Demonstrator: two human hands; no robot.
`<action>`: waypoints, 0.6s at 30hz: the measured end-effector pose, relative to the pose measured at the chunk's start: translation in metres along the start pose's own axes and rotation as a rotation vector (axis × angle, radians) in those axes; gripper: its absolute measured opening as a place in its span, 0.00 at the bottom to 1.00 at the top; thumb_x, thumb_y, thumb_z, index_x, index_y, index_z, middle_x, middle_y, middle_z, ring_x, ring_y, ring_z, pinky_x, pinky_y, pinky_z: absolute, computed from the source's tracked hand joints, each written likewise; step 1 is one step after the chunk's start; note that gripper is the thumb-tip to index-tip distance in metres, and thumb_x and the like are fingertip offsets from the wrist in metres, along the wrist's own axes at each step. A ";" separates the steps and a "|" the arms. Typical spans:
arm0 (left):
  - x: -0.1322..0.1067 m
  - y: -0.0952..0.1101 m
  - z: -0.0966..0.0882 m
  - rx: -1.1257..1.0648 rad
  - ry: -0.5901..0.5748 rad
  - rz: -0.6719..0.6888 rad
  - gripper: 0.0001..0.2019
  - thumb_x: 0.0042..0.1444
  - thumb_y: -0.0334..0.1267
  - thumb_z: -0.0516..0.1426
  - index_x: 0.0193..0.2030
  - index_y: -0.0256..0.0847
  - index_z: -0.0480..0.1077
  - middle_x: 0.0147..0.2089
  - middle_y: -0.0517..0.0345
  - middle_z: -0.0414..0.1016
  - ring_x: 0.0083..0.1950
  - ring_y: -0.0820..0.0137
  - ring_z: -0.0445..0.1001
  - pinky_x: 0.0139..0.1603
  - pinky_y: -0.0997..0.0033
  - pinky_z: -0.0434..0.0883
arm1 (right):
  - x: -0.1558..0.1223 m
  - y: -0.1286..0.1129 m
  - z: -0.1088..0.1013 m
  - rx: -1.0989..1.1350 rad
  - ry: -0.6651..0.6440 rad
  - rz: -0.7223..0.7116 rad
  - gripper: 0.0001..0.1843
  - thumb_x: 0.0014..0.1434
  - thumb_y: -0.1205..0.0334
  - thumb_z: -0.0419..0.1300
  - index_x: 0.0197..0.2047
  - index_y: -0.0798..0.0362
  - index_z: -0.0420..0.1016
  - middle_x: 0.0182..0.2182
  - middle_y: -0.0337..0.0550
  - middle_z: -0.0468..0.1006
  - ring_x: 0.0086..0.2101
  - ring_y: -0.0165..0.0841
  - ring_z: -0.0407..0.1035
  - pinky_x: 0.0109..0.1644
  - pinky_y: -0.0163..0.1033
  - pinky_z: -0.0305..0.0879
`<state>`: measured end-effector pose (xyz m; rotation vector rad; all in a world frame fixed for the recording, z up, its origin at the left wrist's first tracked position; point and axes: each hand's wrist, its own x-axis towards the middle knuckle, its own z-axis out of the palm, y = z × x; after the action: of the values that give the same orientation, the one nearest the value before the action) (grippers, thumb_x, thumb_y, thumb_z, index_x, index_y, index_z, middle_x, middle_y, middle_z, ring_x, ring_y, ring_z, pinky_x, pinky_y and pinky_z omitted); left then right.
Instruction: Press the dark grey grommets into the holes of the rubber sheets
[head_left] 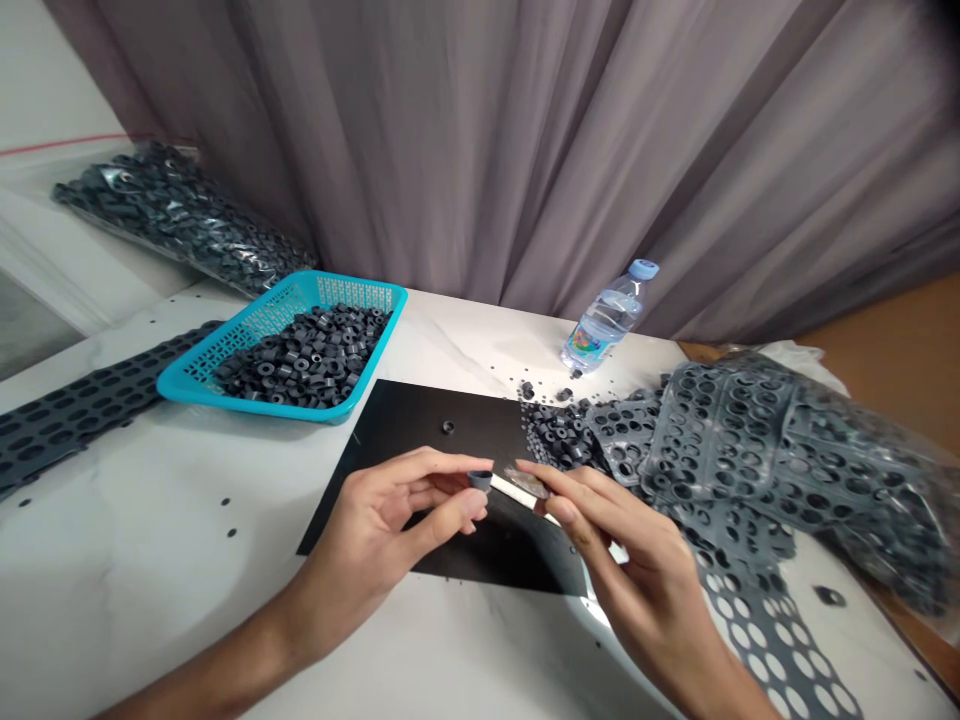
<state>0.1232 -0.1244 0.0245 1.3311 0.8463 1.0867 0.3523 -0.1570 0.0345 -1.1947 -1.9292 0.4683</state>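
left hand (397, 515): fingers pinch grey ring (479, 481) above black mat (409, 420), inside its near edge | right hand (626, 525): fingers grip white stick (514, 490) | step: probably stick-to-ring work | next: needs steady alignment

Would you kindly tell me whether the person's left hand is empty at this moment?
No, the left hand holds a small dark grey piece between its thumb and fingers.

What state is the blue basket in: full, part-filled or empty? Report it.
Part-filled: small dark grey pieces lie heaped inside the blue basket, while bare perforated wall shows above them at the left and back.
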 end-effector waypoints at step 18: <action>0.064 0.016 -0.145 1.111 0.586 0.403 0.14 0.66 0.41 0.61 0.56 0.40 0.78 0.44 0.60 0.81 0.43 0.67 0.74 0.57 0.60 0.73 | -0.006 0.038 0.019 -0.420 -0.085 0.001 0.19 0.77 0.59 0.49 0.61 0.53 0.77 0.39 0.48 0.81 0.38 0.38 0.78 0.38 0.40 0.71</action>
<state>0.0043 -0.0188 0.0339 2.1933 1.8345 1.4123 0.3607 -0.1424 -0.0045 -1.4559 -2.1675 0.1139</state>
